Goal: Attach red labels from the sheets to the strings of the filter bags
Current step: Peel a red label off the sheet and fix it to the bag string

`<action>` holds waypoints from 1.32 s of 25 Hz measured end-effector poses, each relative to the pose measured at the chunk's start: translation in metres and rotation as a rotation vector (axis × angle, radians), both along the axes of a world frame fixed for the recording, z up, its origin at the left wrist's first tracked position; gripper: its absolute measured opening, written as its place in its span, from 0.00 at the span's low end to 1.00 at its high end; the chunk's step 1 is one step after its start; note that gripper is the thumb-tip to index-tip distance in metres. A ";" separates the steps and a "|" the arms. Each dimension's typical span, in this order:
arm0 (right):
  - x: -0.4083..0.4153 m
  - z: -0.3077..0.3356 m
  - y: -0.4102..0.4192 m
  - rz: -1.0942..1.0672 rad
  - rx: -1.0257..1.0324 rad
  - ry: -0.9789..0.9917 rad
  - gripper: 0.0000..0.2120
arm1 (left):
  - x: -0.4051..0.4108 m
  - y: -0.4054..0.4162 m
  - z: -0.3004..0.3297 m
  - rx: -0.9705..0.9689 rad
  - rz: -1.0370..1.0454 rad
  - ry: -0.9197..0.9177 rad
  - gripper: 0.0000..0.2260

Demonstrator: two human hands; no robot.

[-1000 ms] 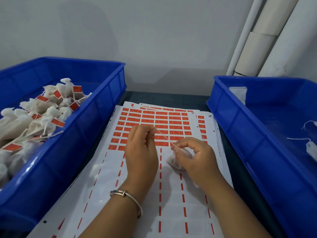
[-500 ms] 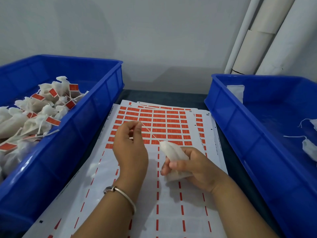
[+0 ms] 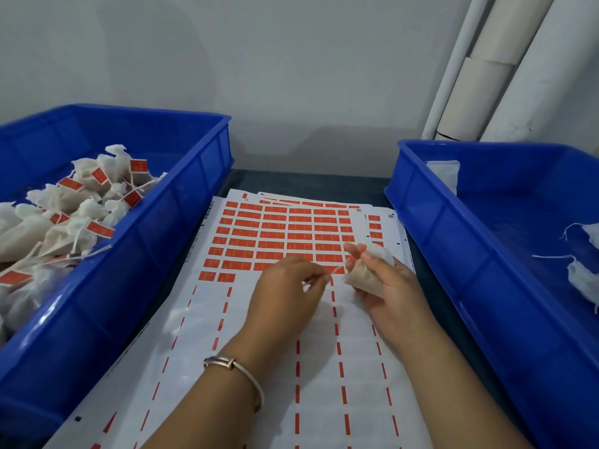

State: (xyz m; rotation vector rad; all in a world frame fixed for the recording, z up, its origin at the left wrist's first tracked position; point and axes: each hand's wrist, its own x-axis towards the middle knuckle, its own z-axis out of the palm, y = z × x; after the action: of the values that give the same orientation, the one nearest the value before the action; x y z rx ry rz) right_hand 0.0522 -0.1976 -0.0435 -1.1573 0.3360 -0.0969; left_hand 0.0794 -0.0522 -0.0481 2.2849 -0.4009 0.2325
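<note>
Head view: my right hand (image 3: pixel 385 286) grips a white filter bag (image 3: pixel 368 273) above the label sheet (image 3: pixel 269 319), fingers curled round it. My left hand (image 3: pixel 285 293) pinches the bag's string (image 3: pixel 337 270), drawn taut between the hands, fingers together on it. The left blue bin (image 3: pixel 181 202) is heaped with labelled bags (image 3: pixel 81 218); the right blue bin (image 3: pixel 431 215) holds a few unlabelled bags (image 3: pixel 583 280). The sheet's near rows are stripped, so I judge the work well along.
</note>
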 end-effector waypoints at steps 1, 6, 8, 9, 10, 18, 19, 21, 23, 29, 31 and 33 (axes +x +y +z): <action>0.000 -0.002 0.001 -0.032 -0.118 0.035 0.08 | -0.003 -0.001 0.001 0.024 -0.058 -0.057 0.08; -0.003 -0.002 0.011 0.052 -0.496 0.014 0.03 | -0.009 -0.002 0.004 0.009 -0.150 -0.113 0.02; -0.006 -0.002 0.012 0.165 -0.601 -0.028 0.05 | -0.007 -0.001 0.005 -0.019 -0.136 -0.134 0.04; -0.007 -0.002 0.012 0.217 -0.638 -0.048 0.06 | -0.006 0.000 0.005 -0.044 -0.136 -0.141 0.05; -0.007 -0.002 0.012 0.263 -0.666 -0.067 0.08 | -0.005 0.000 0.006 -0.076 -0.147 -0.137 0.07; -0.012 -0.001 0.011 0.461 -0.650 -0.179 0.09 | -0.005 0.001 0.012 -0.252 -0.199 0.070 0.11; -0.012 -0.001 0.012 0.445 -0.638 -0.196 0.09 | -0.004 0.001 0.012 -0.263 -0.185 0.072 0.10; -0.011 -0.002 0.012 0.418 -0.638 -0.234 0.12 | -0.004 0.000 0.012 -0.309 -0.174 0.118 0.10; -0.010 -0.005 0.014 0.383 -0.662 -0.254 0.13 | -0.003 -0.002 0.011 -0.354 -0.162 0.181 0.10; -0.007 -0.011 0.016 0.212 -0.737 -0.286 0.22 | -0.004 -0.008 0.009 -0.482 0.001 0.305 0.08; -0.007 -0.011 0.016 0.098 -0.781 -0.316 0.21 | -0.004 -0.009 0.008 -0.565 0.042 0.377 0.06; -0.006 -0.010 0.015 0.002 -0.811 -0.339 0.14 | -0.006 -0.011 0.007 -0.632 0.029 0.464 0.06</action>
State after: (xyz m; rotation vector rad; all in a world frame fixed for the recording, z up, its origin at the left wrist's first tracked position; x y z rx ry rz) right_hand 0.0461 -0.1828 -0.0539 -1.9073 -0.0249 -0.4525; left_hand 0.0733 -0.0632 -0.0411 1.6501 -0.0359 -0.1449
